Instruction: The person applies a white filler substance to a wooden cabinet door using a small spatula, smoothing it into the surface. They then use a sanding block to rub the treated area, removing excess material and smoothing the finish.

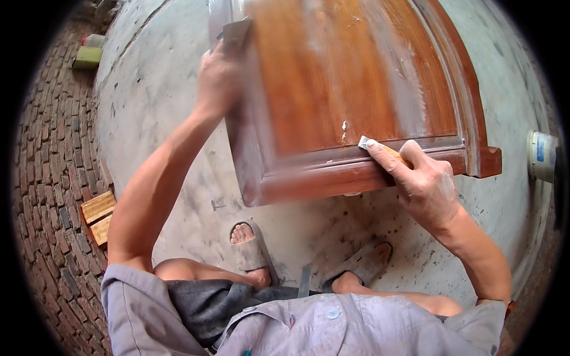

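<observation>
- The framed panel [326,83]: reddish-brown wood, its grain visible, rather glossy; where it is whitish, it looks matt and powdery.
- The wide scraper [236,37]: grey and flat; whether it is metal or plastic, I cannot tell.
- The small spatula [363,142]: wooden handle, with a whitish coating at the end.
- The floor [160,83]: matt, stained, like concrete.
- The brick paving [53,148]: rough and dull.
- The shirt [380,323]: matt cloth.
- The sandals [248,254]: matt, dusty, rubber-like.

Wooden panel [314,77] blocks middle; passage left, over floor [151,89] (brickwork [56,178] beyond).
</observation>
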{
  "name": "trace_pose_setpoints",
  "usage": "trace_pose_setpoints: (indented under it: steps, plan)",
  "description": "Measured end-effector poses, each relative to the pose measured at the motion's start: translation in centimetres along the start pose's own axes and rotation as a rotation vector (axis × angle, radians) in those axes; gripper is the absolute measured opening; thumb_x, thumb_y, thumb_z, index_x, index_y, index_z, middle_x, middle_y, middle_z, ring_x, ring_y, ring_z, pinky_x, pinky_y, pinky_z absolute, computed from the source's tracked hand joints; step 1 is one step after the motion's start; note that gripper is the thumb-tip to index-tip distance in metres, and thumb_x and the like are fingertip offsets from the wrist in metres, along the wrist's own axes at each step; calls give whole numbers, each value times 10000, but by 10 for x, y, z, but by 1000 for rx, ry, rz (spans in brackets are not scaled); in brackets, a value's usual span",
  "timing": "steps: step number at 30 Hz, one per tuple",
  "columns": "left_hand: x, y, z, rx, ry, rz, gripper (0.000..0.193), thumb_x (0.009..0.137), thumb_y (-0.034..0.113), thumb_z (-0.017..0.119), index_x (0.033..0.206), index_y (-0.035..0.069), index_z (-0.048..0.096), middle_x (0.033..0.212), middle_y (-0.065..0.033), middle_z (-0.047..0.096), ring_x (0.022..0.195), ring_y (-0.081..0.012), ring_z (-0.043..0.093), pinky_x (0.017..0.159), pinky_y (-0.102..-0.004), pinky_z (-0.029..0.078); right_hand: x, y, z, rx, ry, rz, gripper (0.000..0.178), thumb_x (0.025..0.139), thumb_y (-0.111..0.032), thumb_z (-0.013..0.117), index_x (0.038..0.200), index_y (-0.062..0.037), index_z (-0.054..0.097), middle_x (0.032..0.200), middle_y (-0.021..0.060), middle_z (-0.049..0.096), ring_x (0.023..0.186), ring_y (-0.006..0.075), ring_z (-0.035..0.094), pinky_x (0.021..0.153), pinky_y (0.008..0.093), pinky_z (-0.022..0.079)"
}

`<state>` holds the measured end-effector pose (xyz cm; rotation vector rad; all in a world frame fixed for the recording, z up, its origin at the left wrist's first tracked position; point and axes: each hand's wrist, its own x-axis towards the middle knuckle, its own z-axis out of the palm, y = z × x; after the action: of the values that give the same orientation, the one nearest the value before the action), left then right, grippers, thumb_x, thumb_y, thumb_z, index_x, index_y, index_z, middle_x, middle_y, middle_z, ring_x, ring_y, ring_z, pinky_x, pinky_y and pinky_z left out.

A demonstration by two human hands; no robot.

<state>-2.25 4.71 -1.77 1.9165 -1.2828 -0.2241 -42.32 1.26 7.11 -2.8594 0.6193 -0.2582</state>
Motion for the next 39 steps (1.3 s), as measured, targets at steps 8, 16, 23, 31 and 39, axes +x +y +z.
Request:
trace_pose_setpoints:
  steps: [8, 16, 23, 31, 39]
  plan:
    - [3, 3, 0, -44, -6, -100, 577, 1142, 491, 466, 1263, -24, 696, 1027, -126, 761, 935, -199, 637, 902, -360, 508, 6, 1, 2, 3, -7, -35, 544, 865, -80, 675, 1394, -205, 699, 832, 48, 545, 675, 200, 679, 543, 349, 576]
    - [2, -5, 3, -37, 27, -90, 564, 1148, 474, 462, 1271, -26, 692, 1032, -118, 766, 931, -186, 630, 896, -350, 508, 3, 0, 1, 37, 4, -48, 618, 835, -4, 685, 1425, -188, 691, 805, 51, 508, 611, 207, 596, 542, 364, 558]
    - [6, -5, 3, -43, -54, -166, 529, 1136, 483, 378, 1396, 122, 665, 1244, -228, 705, 1176, -474, 587, 1025, -496, 489, 18, -7, 10, 46, 28, -80, 630, 819, -11, 693, 1424, -186, 691, 805, 46, 509, 617, 200, 607, 511, 363, 542]
    - [2, 5, 5, -53, 16, -38, 574, 1145, 485, 469, 1277, -29, 690, 1045, -118, 771, 938, -187, 634, 910, -347, 507, 15, -10, 5, 13, 10, -26, 620, 822, -23, 696, 1416, -202, 697, 817, 47, 520, 620, 201, 628, 533, 364, 562]
    - [3, 8, 6, -61, 19, -95, 555, 1137, 489, 450, 1310, 16, 684, 1105, -162, 746, 1007, -275, 614, 954, -392, 495, 12, -9, 3, 7, 8, -7, 635, 823, -30, 697, 1432, -208, 688, 821, 44, 519, 611, 205, 619, 523, 372, 550]
